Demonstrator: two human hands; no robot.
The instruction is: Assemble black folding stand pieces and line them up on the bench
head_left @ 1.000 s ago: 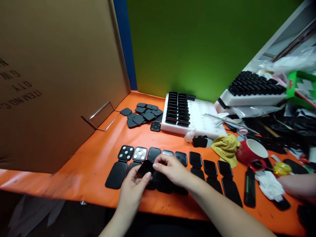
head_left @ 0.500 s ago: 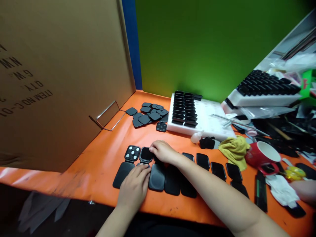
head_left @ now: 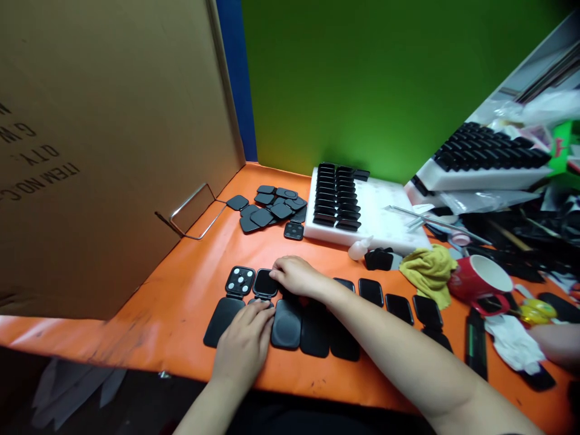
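Note:
Several black hinged pads lie in a row along the front of the orange table. My left hand (head_left: 244, 335) rests palm down on the second piece from the left, fingers extended over its hinge. My right hand (head_left: 296, 278) has its fingertips at the right edge of that piece's upper square (head_left: 265, 283); its curled fingers hide part of the neighbouring piece. Left of them is a piece whose upper square (head_left: 240, 281) carries white dots, above a plain lower pad (head_left: 224, 322). Right of my left hand lies a lower pad (head_left: 286, 324) with a faint round mark.
Behind are a pile of black pads (head_left: 272, 208) and a white foam tray (head_left: 385, 211) with upright black pieces. A wire stand (head_left: 197, 211) leans by the cardboard box (head_left: 113, 151). Rightward are a yellow cloth (head_left: 428, 269), a red mug (head_left: 471, 281) and another person's arm (head_left: 555, 344).
The whole view has shifted slightly, so things appear a little further left. Both hands keep nearly the same places on the pads.

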